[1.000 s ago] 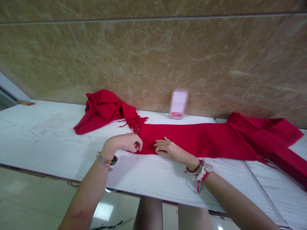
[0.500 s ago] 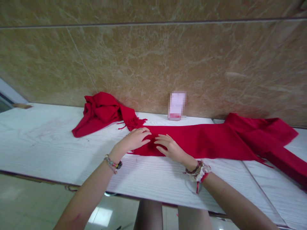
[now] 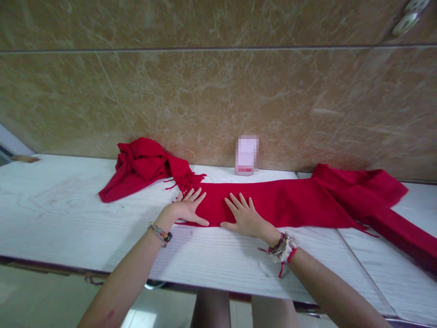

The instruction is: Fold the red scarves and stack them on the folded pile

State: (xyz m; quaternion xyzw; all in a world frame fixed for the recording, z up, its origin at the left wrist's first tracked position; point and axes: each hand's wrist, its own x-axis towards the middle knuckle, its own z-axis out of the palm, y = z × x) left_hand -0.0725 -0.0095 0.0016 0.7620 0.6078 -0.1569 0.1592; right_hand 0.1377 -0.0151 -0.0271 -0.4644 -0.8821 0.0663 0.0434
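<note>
A red scarf [image 3: 287,202] lies stretched flat along the white table, with a fringed left end. My left hand [image 3: 187,208] rests on that end, fingers spread, a ring on one finger. My right hand [image 3: 244,216] lies palm down a little to its right, its fingers also spread on the cloth. Beyond my left hand, a bunched red cloth with fringe [image 3: 145,161] sits near the wall, its tassels meeting the scarf's corner. At the scarf's right end, more red fabric [image 3: 362,189] lies folded and overlapping; whether it is one piece with the scarf I cannot tell.
A blurred-out pale pink upright item [image 3: 246,155] stands against the brown marbled wall [image 3: 218,100]. The white wood-grain table [image 3: 68,218] has a seam at the right. Its front edge runs above my legs. A metal fixture [image 3: 408,20] is on the wall, upper right.
Both hands have come down flat onto the scarf and their fingers have spread. My left hand has shifted slightly left, toward the fringed end. The camera view has tilted a little upward.
</note>
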